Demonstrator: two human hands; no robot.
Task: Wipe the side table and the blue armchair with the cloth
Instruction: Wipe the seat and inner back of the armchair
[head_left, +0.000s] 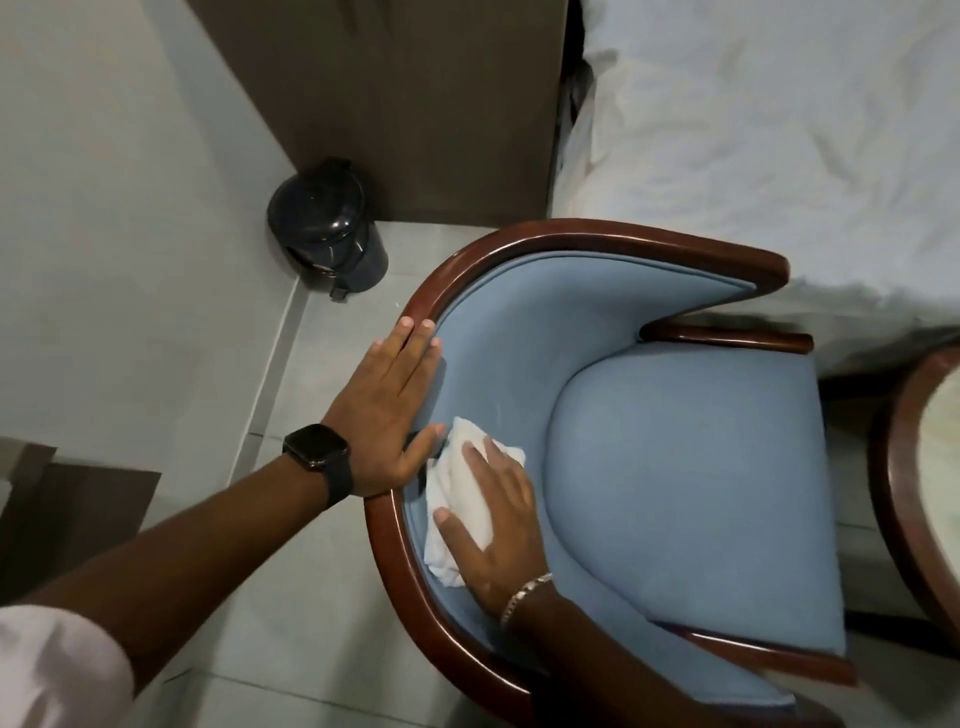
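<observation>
A: Seen from above: a blue armchair (675, 467) with a curved wooden rim, standing on a pale tiled floor (322, 597) close beside a bed (779, 130) with white sheets

B: And the hands?

A: Left hand (387, 415) lying flat on the chair's rim, fingers straight and close together, gripping nothing, apparently steadying the chair. Right hand (498, 525) inside the chair, palm down, fingers spread and pressing a white cloth (457, 499) against the padded inner back, just beside the left thumb

B: Held in a fist, or only pinned?

A: Pinned flat under the fingers, not bunched in a fist. Cloth crumpled, touching the blue fabric near the rim

B: How far along?

A: Midway, as a judgement. Wiping of the chair in progress, on one stretch of the inner back. No way of telling by eye which parts are already wiped: no damp marks, no visible dust. Seat cushion, far arm and the rest of the rim untouched by the cloth at this instant

B: And the side table?

A: Only a sliver of a round, wood-edged table (930, 493) at the right border, just beside the chair. Impossible to tell whether already wiped

B: Anything else nearby?

A: A small black bin (332, 228) in the corner, well apart from the hands
</observation>
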